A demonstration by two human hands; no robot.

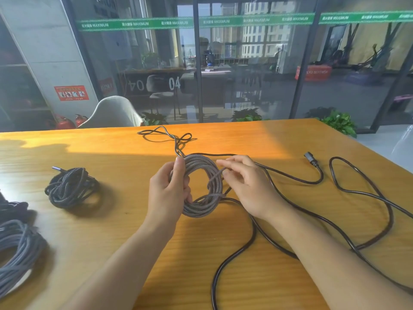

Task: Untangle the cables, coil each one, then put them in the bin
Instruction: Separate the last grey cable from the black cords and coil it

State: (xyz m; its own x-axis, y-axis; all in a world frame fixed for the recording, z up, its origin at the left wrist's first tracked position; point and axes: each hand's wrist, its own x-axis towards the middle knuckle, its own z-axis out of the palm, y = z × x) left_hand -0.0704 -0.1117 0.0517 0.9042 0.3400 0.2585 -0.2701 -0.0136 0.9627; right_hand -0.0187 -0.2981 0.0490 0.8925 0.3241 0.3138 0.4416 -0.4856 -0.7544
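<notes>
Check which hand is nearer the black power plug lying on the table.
Right. The right hand sits at the grey coil, the black power plug further to its right; the left hand grips the coil's far side.

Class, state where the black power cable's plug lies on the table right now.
In the head view the plug lies on the wooden table, far right, beyond the right hand.

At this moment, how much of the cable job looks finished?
Roughly midway. Done: a black braided coil and a grey coil lie on the table at the left. In hand: the left hand grips a grey braided coil while the right hand pinches its strand, its tail not yet wound. Left: the long black power cable lies loose. No bin is in view.
</notes>
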